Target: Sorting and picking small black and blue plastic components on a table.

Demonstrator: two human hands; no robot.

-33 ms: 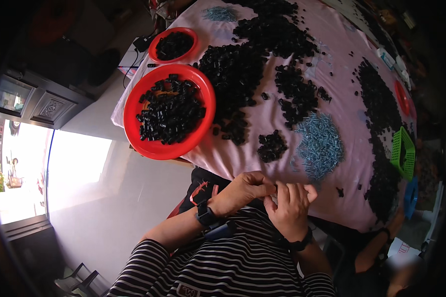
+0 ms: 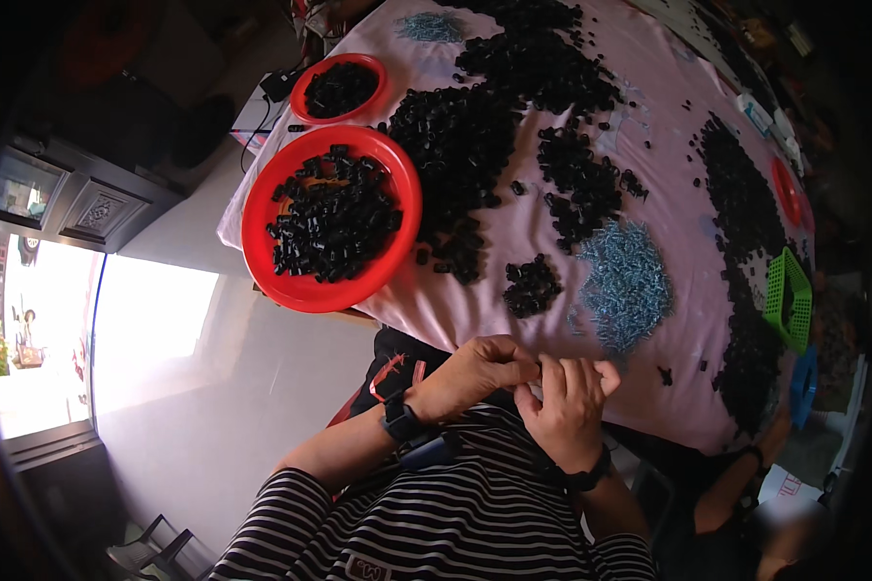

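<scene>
My left hand [image 2: 473, 376] and my right hand [image 2: 564, 412] meet fingertip to fingertip at the near edge of the pink-covered table [image 2: 436, 315]. Both are closed in a pinch. A tiny dark bit shows between the fingertips; it looks like one of the small black plastic parts, but the fingers mostly cover it. Just beyond the hands lie a little heap of black plastic parts [image 2: 532, 287] and, to its right, a pile of bluish metal screws [image 2: 628, 290]. A large red basin [image 2: 262, 232] full of black parts stands left of them.
Larger heaps of black parts [image 2: 455, 140] spread toward the far side. A smaller red basin [image 2: 379, 82] stands at the far left. On the right are more black parts, a green basket [image 2: 790, 300] and another person's arm [image 2: 722, 499]. A doorway [image 2: 44, 339] lies left.
</scene>
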